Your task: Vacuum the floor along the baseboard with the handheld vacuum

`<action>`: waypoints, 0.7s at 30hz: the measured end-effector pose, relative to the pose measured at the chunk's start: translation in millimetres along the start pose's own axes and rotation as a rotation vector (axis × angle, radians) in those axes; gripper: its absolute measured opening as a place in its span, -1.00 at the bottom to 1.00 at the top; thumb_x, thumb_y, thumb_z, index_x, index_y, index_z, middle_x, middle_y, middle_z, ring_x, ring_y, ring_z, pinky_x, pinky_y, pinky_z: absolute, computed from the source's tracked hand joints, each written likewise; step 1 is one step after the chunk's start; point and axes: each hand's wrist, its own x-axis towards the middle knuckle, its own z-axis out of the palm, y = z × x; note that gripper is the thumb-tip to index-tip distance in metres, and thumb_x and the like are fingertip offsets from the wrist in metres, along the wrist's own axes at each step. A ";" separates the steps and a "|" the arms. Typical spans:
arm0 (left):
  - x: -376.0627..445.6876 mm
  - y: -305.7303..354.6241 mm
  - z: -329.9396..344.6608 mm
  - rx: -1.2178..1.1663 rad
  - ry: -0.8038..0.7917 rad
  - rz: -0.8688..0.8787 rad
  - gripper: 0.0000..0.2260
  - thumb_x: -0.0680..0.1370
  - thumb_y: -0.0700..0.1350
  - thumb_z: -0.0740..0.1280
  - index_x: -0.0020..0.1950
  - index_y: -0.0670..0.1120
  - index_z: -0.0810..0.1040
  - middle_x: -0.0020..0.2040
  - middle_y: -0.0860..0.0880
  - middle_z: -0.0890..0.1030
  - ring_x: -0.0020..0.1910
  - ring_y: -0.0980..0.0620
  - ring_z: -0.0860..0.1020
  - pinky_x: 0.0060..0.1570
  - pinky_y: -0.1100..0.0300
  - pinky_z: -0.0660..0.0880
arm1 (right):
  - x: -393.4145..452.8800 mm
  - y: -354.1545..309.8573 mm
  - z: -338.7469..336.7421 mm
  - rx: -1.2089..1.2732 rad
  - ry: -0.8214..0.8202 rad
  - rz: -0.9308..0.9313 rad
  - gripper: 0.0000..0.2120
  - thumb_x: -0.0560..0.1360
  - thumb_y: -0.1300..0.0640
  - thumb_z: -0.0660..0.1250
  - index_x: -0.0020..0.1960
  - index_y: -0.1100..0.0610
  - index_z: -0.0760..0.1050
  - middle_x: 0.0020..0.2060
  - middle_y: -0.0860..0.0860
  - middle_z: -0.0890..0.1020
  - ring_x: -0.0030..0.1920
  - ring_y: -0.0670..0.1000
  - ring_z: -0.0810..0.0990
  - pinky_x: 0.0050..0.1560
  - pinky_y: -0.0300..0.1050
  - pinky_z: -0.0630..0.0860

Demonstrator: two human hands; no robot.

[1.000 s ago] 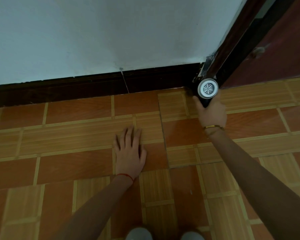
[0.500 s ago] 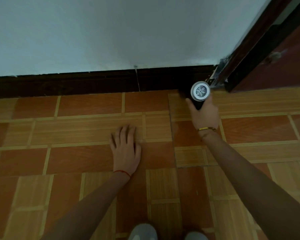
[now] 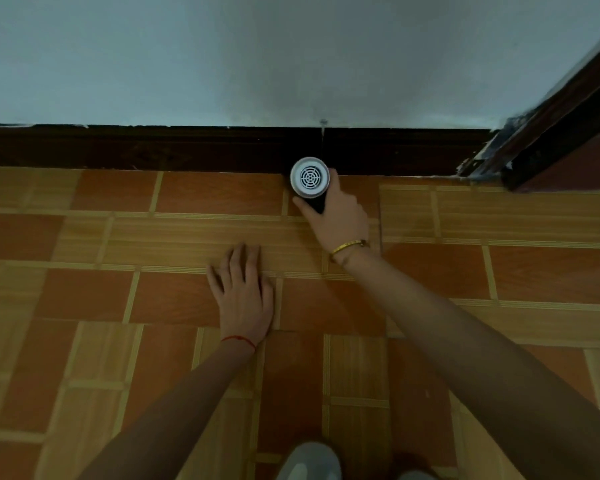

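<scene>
My right hand grips the handheld vacuum, a dark body with a round white vented end facing up at me. Its far end points down at the floor right against the dark baseboard, near a vertical seam in that board; the nozzle itself is hidden. My left hand lies flat on the tiled floor with fingers spread, nearer to me and left of the vacuum, holding nothing.
A pale wall rises above the baseboard. A dark door frame and reddish door stand at the far right corner. Toes of my shoes show at the bottom edge.
My right hand has slid the vacuum leftward along the baseboard, away from the door frame corner to the board's seam. My left hand has stayed flat on the floor.
</scene>
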 end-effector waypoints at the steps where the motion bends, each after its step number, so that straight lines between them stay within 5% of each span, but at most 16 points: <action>1: -0.4 -2.0 -0.8 0.006 -0.004 0.007 -0.51 0.62 0.01 0.05 0.55 -0.07 0.27 0.53 -0.13 0.30 0.54 -0.14 0.20 0.49 -0.33 0.01 | 1.0 -1.6 2.9 0.007 -0.005 -0.001 -0.37 0.48 -0.23 0.28 0.43 0.06 0.23 0.00 0.08 0.65 -0.07 0.13 0.64 -0.18 0.02 0.59; 10: -1.2 -4.0 -2.2 -0.005 -0.007 0.013 -0.51 0.63 0.01 0.06 0.55 -0.07 0.27 0.54 -0.11 0.29 0.56 -0.12 0.17 0.50 -0.32 -0.02 | -10.6 28.7 -9.1 0.052 0.147 0.109 -0.34 0.45 -0.21 0.34 0.41 0.13 0.28 -0.03 0.08 0.66 -0.12 0.09 0.64 -0.19 0.02 0.61; 21: -0.2 -2.6 -4.0 -0.012 0.006 0.016 -0.51 0.60 -0.02 0.10 0.53 -0.07 0.31 0.53 -0.11 0.31 0.55 -0.11 0.18 0.49 -0.33 -0.01 | 7.6 -14.4 19.7 0.010 -0.012 -0.077 -0.35 0.48 -0.25 0.28 0.42 0.08 0.25 0.00 0.08 0.66 -0.08 0.12 0.64 -0.20 -0.02 0.58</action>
